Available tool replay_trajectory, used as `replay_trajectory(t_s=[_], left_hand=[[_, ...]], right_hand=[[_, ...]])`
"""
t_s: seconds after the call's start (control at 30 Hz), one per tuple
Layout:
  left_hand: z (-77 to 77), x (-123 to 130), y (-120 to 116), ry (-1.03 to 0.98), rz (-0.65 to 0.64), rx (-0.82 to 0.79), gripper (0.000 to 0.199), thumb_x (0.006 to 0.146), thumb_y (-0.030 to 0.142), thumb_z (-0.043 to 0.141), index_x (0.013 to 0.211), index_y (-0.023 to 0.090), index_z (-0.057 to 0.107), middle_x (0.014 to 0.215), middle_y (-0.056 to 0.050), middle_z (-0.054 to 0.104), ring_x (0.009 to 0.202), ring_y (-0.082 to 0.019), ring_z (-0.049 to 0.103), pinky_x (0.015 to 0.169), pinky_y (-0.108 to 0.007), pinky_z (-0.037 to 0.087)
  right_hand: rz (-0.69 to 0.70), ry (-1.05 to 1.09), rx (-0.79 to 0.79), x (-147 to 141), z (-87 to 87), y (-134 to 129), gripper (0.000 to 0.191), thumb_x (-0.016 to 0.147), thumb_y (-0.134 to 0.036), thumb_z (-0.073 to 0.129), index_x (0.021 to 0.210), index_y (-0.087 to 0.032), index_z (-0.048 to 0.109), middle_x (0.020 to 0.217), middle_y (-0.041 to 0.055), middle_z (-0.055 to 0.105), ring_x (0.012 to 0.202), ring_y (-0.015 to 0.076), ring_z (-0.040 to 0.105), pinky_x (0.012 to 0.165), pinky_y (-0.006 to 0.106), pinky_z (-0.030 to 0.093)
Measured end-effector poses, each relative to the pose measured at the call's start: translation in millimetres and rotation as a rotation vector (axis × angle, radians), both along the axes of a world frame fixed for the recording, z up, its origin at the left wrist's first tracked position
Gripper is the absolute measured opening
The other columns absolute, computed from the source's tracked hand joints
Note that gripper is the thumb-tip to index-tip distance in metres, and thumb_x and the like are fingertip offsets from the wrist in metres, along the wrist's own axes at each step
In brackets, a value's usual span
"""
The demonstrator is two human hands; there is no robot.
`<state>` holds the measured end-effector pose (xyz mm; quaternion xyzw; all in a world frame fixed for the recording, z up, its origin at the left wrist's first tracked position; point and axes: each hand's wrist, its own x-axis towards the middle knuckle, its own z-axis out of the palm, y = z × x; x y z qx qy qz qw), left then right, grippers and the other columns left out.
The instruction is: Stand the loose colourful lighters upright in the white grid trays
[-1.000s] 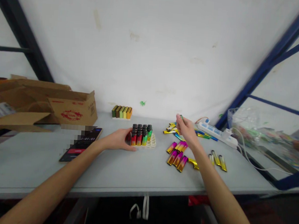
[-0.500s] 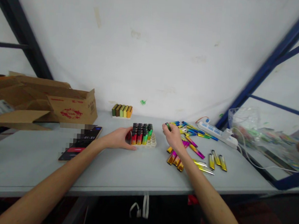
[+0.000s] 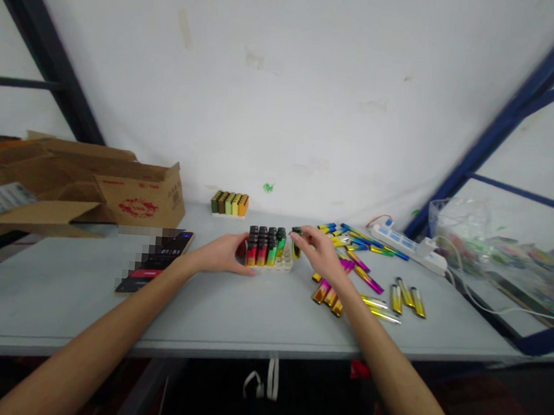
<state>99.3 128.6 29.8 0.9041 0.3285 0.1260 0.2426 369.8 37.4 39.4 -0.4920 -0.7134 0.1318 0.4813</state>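
A white tray (image 3: 283, 265) with round holes holds upright lighters (image 3: 262, 247) with black tops, in rows of red and green, while its right part shows bare holes. My left hand (image 3: 224, 253) is wrapped round the tray's left end, thumb along the front. Just right of the tray, my right hand (image 3: 316, 249) pinches an upright green and yellow lighter (image 3: 296, 243) by its top. Loose lighters in blue, green and yellow (image 3: 373, 246) lie beyond that hand, with purple and gold ones (image 3: 368, 279) nearer.
At the back stands another full lighter tray (image 3: 230, 204). An open cardboard box (image 3: 140, 195) and a phone (image 3: 157, 261) are on the left. A power strip (image 3: 407, 248) with cables lies right, near a plastic bag (image 3: 458, 229). Three yellow lighters (image 3: 406, 295) lie apart.
My right hand has moved left from the loose pile towards the tray, and the lighter in it now hangs upright. My left hand remains at the tray. The view has shifted slightly.
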Motion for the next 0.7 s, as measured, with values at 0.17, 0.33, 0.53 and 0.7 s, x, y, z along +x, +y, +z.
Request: replay_trajectory(t_s=[0.17, 0.33, 0.53, 0.7], left_hand=[[1.0, 0.2, -1.3, -0.015, 0.015, -0.01, 0.082, 0.06, 0.068, 0.079, 0.123, 0.018, 0.061, 0.107, -0.008, 0.075, 0.09, -0.029, 0.069, 0.075, -0.033, 0.05], [0.7, -0.2, -1.7, -0.034, 0.018, -0.024, 0.082, 0.06, 0.068, 0.079, 0.122, 0.019, 0.061, 0.104, -0.008, 0.076, 0.087, -0.028, 0.069, 0.073, -0.033, 0.05], [1.0, -0.1, -2.4, -0.04, 0.018, -0.02, 0.08, 0.059, 0.069, 0.079, 0.12, 0.019, 0.062, 0.103, -0.008, 0.075, 0.087, -0.028, 0.069, 0.072, -0.032, 0.049], [1.7, 0.8, -3.0, -0.021, 0.038, -0.015, 0.081, 0.058, 0.069, 0.079, 0.119, 0.018, 0.062, 0.101, -0.008, 0.075, 0.085, -0.028, 0.069, 0.072, -0.033, 0.049]], right_hand=[[0.057, -0.15, -0.065, -6.8, 2.9, -6.0, 0.036, 0.102, -0.049, 0.053, 0.084, -0.019, 0.061, 0.066, -0.0017, 0.062, 0.062, 0.0136, 0.055, 0.063, 0.025, 0.04], [0.057, -0.356, -0.066, -4.0, -2.0, -1.3, 0.024, 0.105, -0.039, 0.053, 0.091, -0.02, 0.059, 0.071, 0.0004, 0.067, 0.066, 0.0158, 0.062, 0.067, 0.025, 0.041], [0.002, -0.565, -0.137, -2.6, -2.7, -1.9, 0.019, 0.107, -0.037, 0.049, 0.103, -0.019, 0.056, 0.083, 0.0047, 0.07, 0.074, 0.018, 0.064, 0.068, 0.026, 0.041], [-0.128, -0.716, -0.177, -19.8, -0.3, -4.4, 0.027, 0.107, -0.043, 0.047, 0.113, -0.018, 0.056, 0.091, 0.0095, 0.071, 0.078, 0.0214, 0.066, 0.068, 0.028, 0.041]])
